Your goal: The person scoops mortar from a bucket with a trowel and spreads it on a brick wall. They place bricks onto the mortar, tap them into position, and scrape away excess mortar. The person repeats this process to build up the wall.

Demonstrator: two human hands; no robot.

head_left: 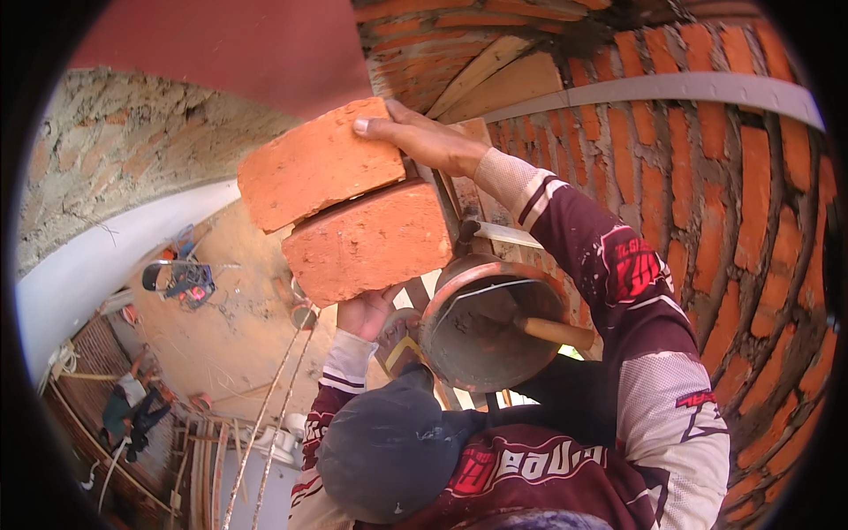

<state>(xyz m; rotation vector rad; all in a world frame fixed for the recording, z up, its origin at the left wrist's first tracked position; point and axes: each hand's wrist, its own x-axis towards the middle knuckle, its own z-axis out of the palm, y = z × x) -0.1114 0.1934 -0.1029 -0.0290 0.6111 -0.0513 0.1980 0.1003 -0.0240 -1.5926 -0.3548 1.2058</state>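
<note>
Two orange clay bricks lie one against the other in front of me. My right hand (433,139) grips the upper brick (322,159) at its right end, thumb on its broad face, the other fingers mostly hidden behind. Under the lower brick (369,240), my left hand (367,312) holds it from beneath, its fingertips out of sight. A narrow dark gap runs between the bricks. Close to my body is a round mortar bucket (449,353) with grey residue inside. A trowel's wooden handle (556,332) rests over its right rim.
A brick wall (707,230) with rough mortar joints rises at right, crossed by a pale curved strip (680,88). Two ropes (281,393) run downward at left. Far below are sandy ground (247,327), a wheelbarrow-like object (181,278) and another person (137,406).
</note>
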